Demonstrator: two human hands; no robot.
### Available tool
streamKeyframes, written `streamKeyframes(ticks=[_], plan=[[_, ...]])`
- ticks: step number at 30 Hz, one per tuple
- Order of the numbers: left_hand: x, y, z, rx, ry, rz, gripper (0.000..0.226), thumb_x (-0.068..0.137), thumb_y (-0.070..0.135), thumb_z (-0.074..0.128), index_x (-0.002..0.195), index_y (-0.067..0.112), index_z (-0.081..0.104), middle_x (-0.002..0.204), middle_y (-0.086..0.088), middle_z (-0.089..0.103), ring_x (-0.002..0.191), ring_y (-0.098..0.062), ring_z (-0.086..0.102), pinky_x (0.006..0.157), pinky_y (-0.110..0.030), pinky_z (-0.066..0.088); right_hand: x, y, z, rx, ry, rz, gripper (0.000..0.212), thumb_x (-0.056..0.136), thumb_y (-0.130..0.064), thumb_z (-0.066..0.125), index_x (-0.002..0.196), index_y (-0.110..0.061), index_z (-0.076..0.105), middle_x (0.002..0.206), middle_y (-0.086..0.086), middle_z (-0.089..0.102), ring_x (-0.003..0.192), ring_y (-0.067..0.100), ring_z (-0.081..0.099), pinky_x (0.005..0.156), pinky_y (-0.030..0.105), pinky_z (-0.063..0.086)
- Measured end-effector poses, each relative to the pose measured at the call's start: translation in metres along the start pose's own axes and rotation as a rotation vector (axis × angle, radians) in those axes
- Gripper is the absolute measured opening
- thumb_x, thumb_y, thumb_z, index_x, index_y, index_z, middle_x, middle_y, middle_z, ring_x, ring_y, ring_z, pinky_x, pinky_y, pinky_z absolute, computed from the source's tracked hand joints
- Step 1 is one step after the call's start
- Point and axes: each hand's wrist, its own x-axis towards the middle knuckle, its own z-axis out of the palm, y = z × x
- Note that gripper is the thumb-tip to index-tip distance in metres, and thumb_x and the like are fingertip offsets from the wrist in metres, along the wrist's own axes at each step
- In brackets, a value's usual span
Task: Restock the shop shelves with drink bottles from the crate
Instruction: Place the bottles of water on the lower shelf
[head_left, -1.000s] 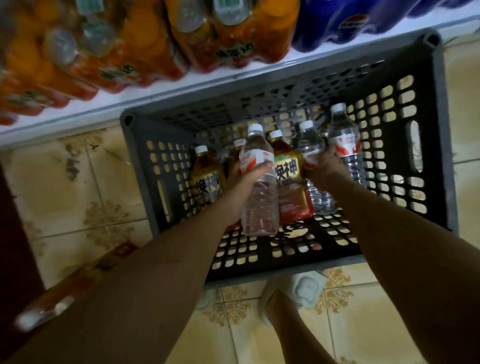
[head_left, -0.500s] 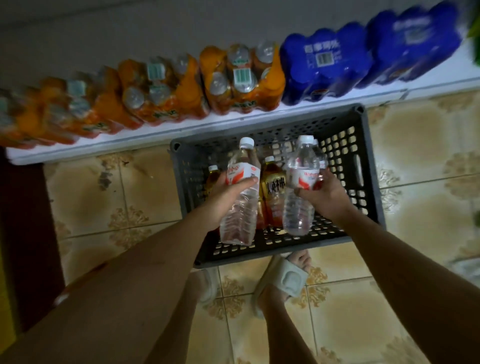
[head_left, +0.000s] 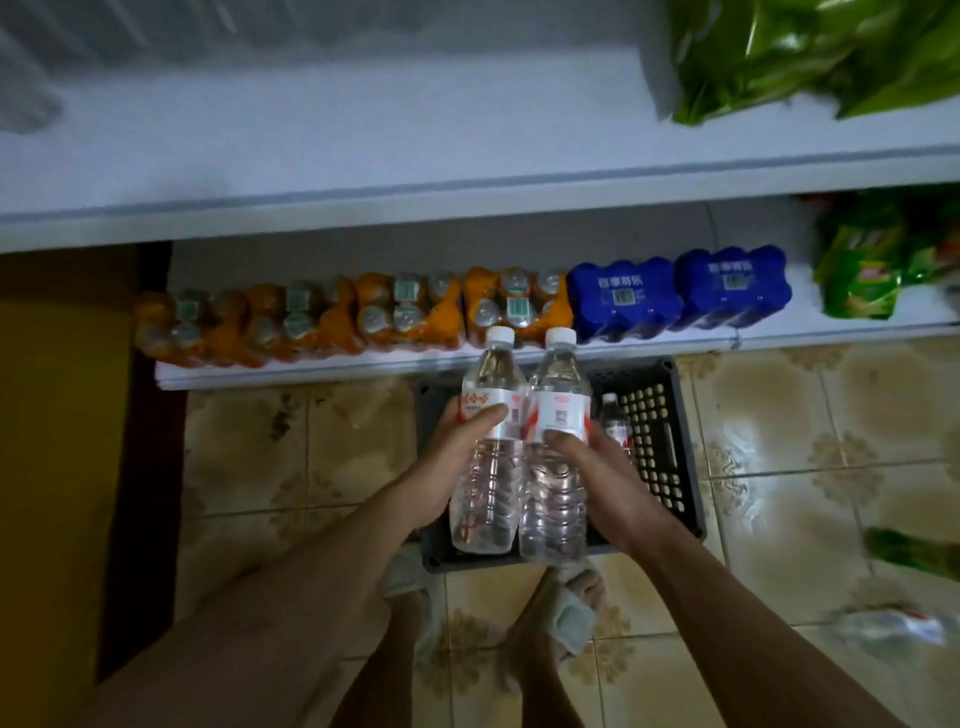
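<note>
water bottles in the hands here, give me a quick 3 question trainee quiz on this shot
1. True or false: each hand holds one water bottle.
2. The packs on the bottom shelf directly behind the two caps are: A orange, B green, C red.
3. What colour are both caps?

Key:
1. True: left hand grips the left water bottle, right hand the right water bottle.
2. A, the orange packs.
3. White.

Two clear white-capped water bottles (head_left: 491, 441) (head_left: 556, 452) stand upright, side by side, above the dark crate (head_left: 670, 447).
</note>
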Motion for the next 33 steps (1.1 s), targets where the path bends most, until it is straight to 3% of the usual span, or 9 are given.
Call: streamKeyframes(ticks=[3, 6, 11, 15, 17, 20, 23, 27, 33], plan=[[-0.021, 0.019, -0.016, -0.013, 0.018, 0.051, 0.043, 0.092, 0.028, 0.067, 0.132, 0.025, 0.05, 0.125, -0.006, 0.067, 0.11, -0.023, 0.067, 0.097, -0.045, 0.052, -0.01, -0.03, 0.029, -0.061, -0.005, -0.063, 0.051, 0.08, -0.034, 0.074, 0.128, -0.02, 0.061, 0.115, 0.004, 0.074, 0.107, 0.023, 0.071, 0.098, 0.05, 0.052], [-0.043, 0.038, -0.035, -0.042, 0.034, 0.114, 0.044, 0.091, 0.024, 0.066, 0.132, 0.027, 0.051, 0.121, -0.002, 0.07, 0.112, -0.023, 0.067, 0.1, -0.048, 0.05, -0.016, -0.057, 0.055, -0.183, -0.048, -0.121, 0.046, 0.088, -0.029, 0.073, 0.131, -0.026, 0.057, 0.112, -0.007, 0.074, 0.099, 0.012, 0.072, 0.087, 0.039, 0.058], [-0.077, 0.087, -0.069, -0.06, 0.108, 0.289, 0.041, 0.091, 0.015, 0.064, 0.127, 0.029, 0.05, 0.115, 0.001, 0.071, 0.093, -0.006, 0.072, 0.069, -0.02, 0.057, -0.02, -0.108, 0.104, -0.304, -0.143, -0.201, 0.046, 0.088, -0.03, 0.072, 0.129, -0.033, 0.053, 0.112, -0.007, 0.072, 0.096, 0.012, 0.072, 0.082, 0.043, 0.062], [-0.103, 0.135, -0.108, -0.045, 0.16, 0.403, 0.064, 0.078, 0.028, 0.08, 0.134, 0.03, 0.05, 0.122, 0.0, 0.07, 0.111, -0.022, 0.069, 0.094, -0.049, 0.055, -0.012, -0.149, 0.154, -0.3, -0.177, -0.278, 0.048, 0.087, -0.023, 0.074, 0.131, -0.025, 0.054, 0.113, -0.005, 0.072, 0.098, 0.01, 0.071, 0.084, 0.036, 0.06], [-0.115, 0.156, -0.128, -0.049, 0.205, 0.451, 0.069, 0.072, 0.025, 0.085, 0.133, 0.029, 0.053, 0.121, -0.001, 0.071, 0.112, -0.023, 0.069, 0.096, -0.052, 0.054, -0.008, -0.168, 0.177, -0.309, -0.197, -0.306, 0.047, 0.086, -0.022, 0.075, 0.129, -0.026, 0.056, 0.112, -0.005, 0.073, 0.098, 0.012, 0.072, 0.081, 0.035, 0.061], [-0.13, 0.191, -0.155, 0.038, 0.261, 0.528, 0.07, 0.07, 0.023, 0.085, 0.133, 0.024, 0.054, 0.12, 0.0, 0.071, 0.111, -0.02, 0.069, 0.095, -0.044, 0.056, 0.0, -0.196, 0.21, -0.33, -0.224, -0.373, 0.049, 0.084, -0.026, 0.077, 0.129, -0.024, 0.057, 0.113, -0.004, 0.073, 0.098, 0.013, 0.073, 0.08, 0.035, 0.06], [-0.136, 0.229, -0.178, 0.127, 0.337, 0.61, 0.064, 0.074, 0.021, 0.085, 0.131, 0.022, 0.056, 0.117, 0.004, 0.072, 0.105, -0.012, 0.07, 0.089, -0.034, 0.058, 0.008, -0.225, 0.242, -0.342, -0.233, -0.444, 0.047, 0.085, -0.03, 0.077, 0.126, -0.023, 0.056, 0.111, -0.006, 0.072, 0.092, 0.008, 0.073, 0.072, 0.024, 0.059], [-0.129, 0.278, -0.209, 0.22, 0.488, 0.739, 0.065, 0.071, 0.021, 0.089, 0.127, 0.022, 0.055, 0.114, 0.008, 0.07, 0.102, -0.004, 0.068, 0.087, -0.025, 0.056, 0.026, -0.259, 0.285, -0.34, -0.228, -0.559, 0.055, 0.08, -0.024, 0.082, 0.127, -0.018, 0.055, 0.113, -0.008, 0.072, 0.098, 0.005, 0.07, 0.082, 0.024, 0.057], [-0.101, 0.315, -0.239, 0.219, 0.506, 0.842, 0.078, 0.07, 0.01, 0.089, 0.135, 0.015, 0.047, 0.115, 0.006, 0.068, 0.103, -0.002, 0.067, 0.087, -0.018, 0.055, 0.067, -0.286, 0.321, -0.285, -0.153, -0.644, 0.061, 0.074, -0.01, 0.086, 0.127, -0.018, 0.057, 0.111, -0.007, 0.071, 0.1, 0.006, 0.069, 0.086, 0.027, 0.056]])
